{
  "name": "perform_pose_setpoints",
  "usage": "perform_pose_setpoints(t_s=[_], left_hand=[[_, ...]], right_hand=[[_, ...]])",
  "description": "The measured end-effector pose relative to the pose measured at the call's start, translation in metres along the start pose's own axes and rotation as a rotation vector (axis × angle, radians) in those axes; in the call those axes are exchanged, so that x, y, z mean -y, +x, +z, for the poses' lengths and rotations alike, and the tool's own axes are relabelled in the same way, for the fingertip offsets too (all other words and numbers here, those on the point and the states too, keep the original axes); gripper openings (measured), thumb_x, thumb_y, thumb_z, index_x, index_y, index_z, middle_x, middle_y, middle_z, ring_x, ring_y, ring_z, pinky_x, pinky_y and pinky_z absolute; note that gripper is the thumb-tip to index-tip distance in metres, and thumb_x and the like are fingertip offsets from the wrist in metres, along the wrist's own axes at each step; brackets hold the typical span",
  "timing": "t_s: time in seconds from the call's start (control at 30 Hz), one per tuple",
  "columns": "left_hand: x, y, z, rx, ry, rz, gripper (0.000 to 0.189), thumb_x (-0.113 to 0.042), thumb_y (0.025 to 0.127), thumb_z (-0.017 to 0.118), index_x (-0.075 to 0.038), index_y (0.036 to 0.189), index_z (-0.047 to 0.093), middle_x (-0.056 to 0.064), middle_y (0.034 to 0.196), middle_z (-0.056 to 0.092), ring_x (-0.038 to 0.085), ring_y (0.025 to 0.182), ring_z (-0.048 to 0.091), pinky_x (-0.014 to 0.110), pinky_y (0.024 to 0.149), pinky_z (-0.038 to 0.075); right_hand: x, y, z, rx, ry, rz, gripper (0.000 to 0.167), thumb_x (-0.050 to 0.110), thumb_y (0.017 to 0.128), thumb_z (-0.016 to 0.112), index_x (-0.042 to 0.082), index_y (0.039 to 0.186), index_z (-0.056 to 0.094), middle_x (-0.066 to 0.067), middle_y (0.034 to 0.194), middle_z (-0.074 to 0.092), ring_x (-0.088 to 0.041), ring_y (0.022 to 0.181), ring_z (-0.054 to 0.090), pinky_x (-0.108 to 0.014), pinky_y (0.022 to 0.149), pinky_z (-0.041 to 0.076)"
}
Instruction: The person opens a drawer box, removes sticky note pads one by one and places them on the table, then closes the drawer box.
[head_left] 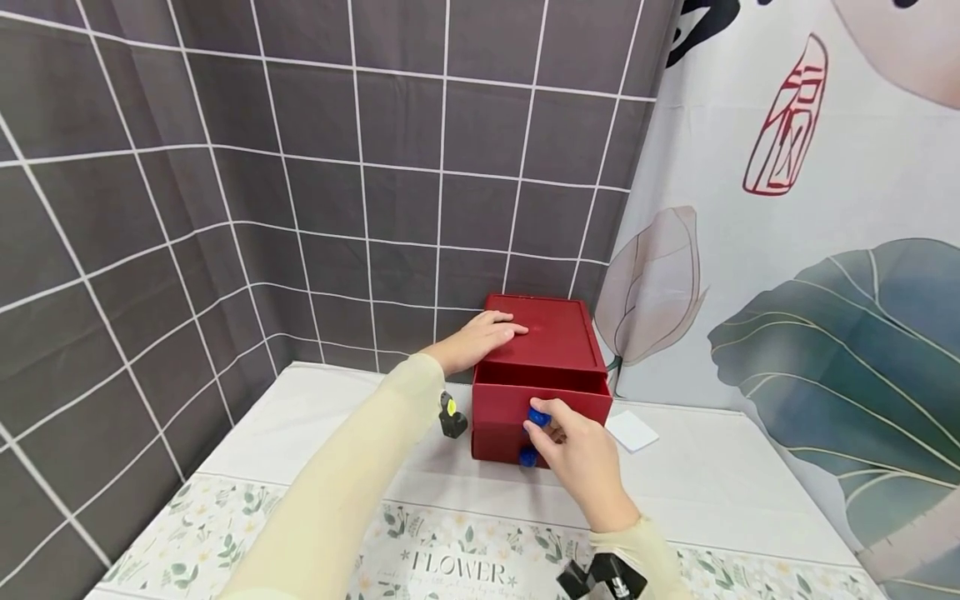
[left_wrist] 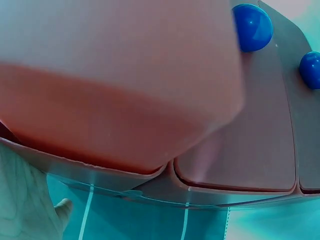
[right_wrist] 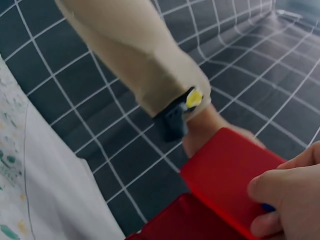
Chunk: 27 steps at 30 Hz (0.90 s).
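Note:
A red drawer box (head_left: 543, 333) stands on the white table against the grid-patterned wall. Its upper drawer (head_left: 495, 408) is pulled partly out, and the visible part of its inside is dark. My right hand (head_left: 581, 454) pinches the blue knob (head_left: 537, 417) on that drawer's front between thumb and fingers. On the box's top, near its left edge, my left hand (head_left: 483, 337) rests with fingers extended. Below the pinched knob sits another blue knob (head_left: 528, 457). The left wrist view shows the drawer jutting out above closed drawer fronts (left_wrist: 235, 145) with blue knobs (left_wrist: 253, 27).
A white flat square (head_left: 632, 431) lies right of the box. A floral cloth strip (head_left: 457, 542) with the word FLOWER runs along the table's front. The dark gridded wall (head_left: 397, 208) rises behind, and a leaf-printed curtain (head_left: 720, 350) hangs at the right.

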<state>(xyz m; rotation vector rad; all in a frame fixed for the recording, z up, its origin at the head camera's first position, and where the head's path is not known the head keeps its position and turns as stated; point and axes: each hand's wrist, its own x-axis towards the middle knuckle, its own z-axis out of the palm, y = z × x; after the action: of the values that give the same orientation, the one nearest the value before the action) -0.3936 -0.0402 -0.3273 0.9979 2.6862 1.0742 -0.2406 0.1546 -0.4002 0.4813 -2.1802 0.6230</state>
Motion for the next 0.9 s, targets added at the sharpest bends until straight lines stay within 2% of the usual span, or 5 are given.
perform_pose_setpoints(t_s=[0.33, 0.5, 0.9], left_hand=[[-0.004, -0.003, 0.001, -0.019, -0.038, -0.018, 0.047, -0.043, 0.106, 0.037, -0.026, 0.145, 0.057, 0.003, 0.16, 0.033, 0.025, 0.15, 0.02, 0.058, 0.119, 0.022], [-0.006, -0.002, 0.002, -0.003, -0.069, -0.019, 0.05, -0.047, 0.105, 0.036, -0.025, 0.146, 0.056, 0.003, 0.161, 0.03, 0.026, 0.151, 0.018, 0.059, 0.119, 0.022], [-0.001, 0.0, 0.004, -0.009, -0.072, -0.018, 0.052, -0.049, 0.105, 0.036, -0.025, 0.146, 0.056, 0.003, 0.161, 0.03, 0.025, 0.15, 0.018, 0.058, 0.119, 0.022]], right_hand=[[-0.009, 0.001, 0.019, -0.031, 0.033, 0.095, 0.042, 0.017, 0.08, 0.087, 0.018, 0.12, 0.073, 0.001, 0.082, 0.073, -0.012, 0.067, 0.066, -0.031, 0.06, 0.057], [-0.011, 0.003, 0.022, -0.051, 0.052, 0.146, 0.041, 0.018, 0.082, 0.086, 0.019, 0.121, 0.073, 0.0, 0.081, 0.073, -0.014, 0.069, 0.067, -0.033, 0.061, 0.057], [-0.014, 0.008, 0.03, -0.058, 0.099, 0.199, 0.039, 0.02, 0.084, 0.084, 0.021, 0.121, 0.073, 0.0, 0.082, 0.072, -0.015, 0.069, 0.066, -0.035, 0.061, 0.056]])
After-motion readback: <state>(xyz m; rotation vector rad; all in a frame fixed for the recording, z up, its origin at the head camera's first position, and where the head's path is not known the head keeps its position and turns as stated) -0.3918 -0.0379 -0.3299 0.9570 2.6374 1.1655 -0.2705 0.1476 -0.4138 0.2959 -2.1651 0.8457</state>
